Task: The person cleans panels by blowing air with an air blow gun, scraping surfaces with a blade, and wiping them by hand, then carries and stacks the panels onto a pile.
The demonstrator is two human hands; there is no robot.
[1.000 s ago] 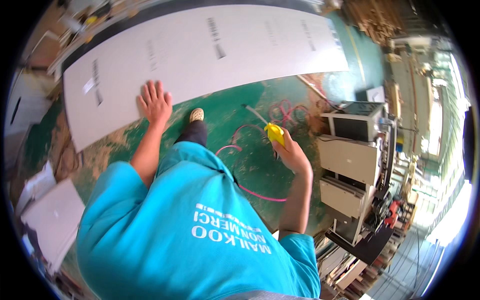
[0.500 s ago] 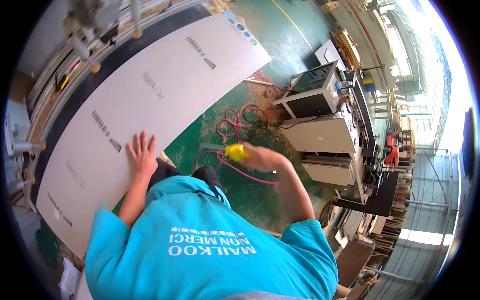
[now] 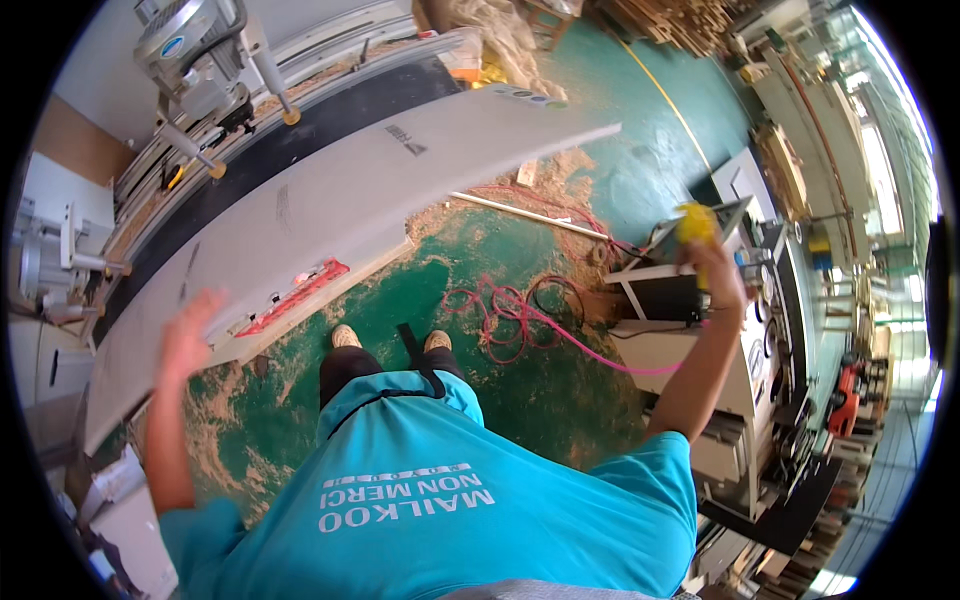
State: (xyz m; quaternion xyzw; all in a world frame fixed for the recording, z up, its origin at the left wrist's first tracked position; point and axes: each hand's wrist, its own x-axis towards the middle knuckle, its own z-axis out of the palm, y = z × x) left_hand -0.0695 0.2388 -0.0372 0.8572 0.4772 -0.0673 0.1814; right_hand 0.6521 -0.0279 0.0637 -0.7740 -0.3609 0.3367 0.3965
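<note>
While your right hand grips a blurred yellow tool raised over the cabinet, your open left hand has lifted off the grey board.

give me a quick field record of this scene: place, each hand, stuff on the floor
place: workshop with a green floor strewn with sawdust
left hand: open, blurred, at the edge of a long grey board
right hand: raised, gripping a yellow tool
on board: red strip
floor: tangled pink hose, leading toward the right hand
right side: white machine cabinet
</note>
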